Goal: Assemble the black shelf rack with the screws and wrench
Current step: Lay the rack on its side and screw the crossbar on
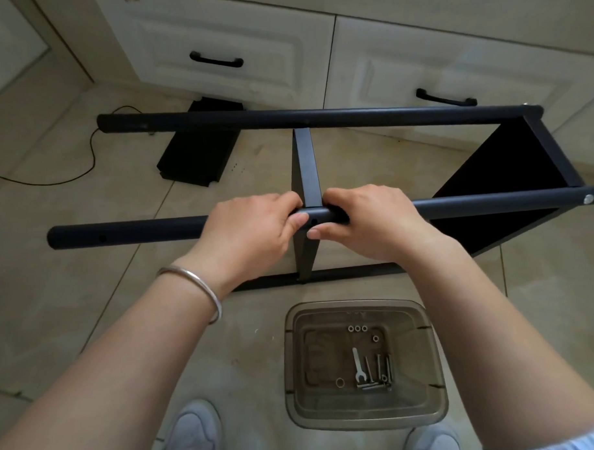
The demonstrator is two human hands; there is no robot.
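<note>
Together, both hands, left (255,226) and right (366,219), grip the near pole (137,230) beside the middle shelf (307,167).

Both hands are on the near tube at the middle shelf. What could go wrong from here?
1. The hole in the near tube has no screw in it, so the middle shelf may slip when the left hand or right hand lets go.
2. The screws and wrench lie in the tray by the feet, easily kicked.
</note>
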